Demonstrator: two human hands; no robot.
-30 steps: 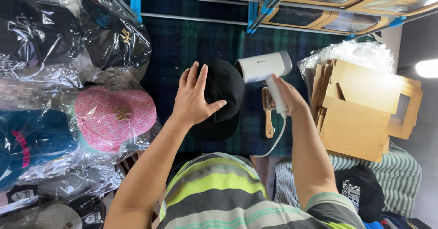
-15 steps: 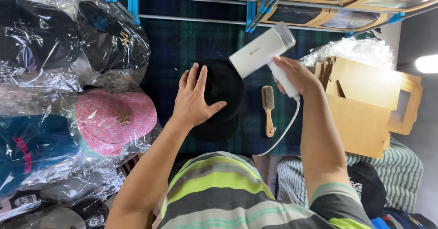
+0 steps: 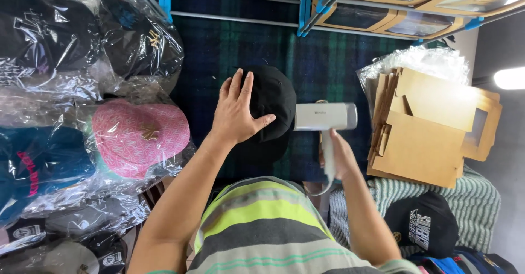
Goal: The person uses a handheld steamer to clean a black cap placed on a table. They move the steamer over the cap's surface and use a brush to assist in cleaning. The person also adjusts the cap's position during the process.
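A black cap (image 3: 276,96) lies on a dark blue and green plaid cloth (image 3: 322,61). My left hand (image 3: 236,110) rests flat on the cap with fingers spread. My right hand (image 3: 338,156) grips the handle of a white handheld steamer (image 3: 325,117). The steamer's head points left, right against the side of the cap. A cord hangs from below the handle.
Caps wrapped in clear plastic are piled on the left, among them a pink one (image 3: 139,137) and black ones (image 3: 136,36). Flat brown cardboard boxes (image 3: 432,132) are stacked on the right. Another black cap (image 3: 424,225) lies at lower right. Metal rack bars (image 3: 246,20) run above.
My right hand has swung the steamer down from a raised, tilted position and brought its head level against the cap. A wooden brush seen earlier beside the cap is now hidden behind the steamer.
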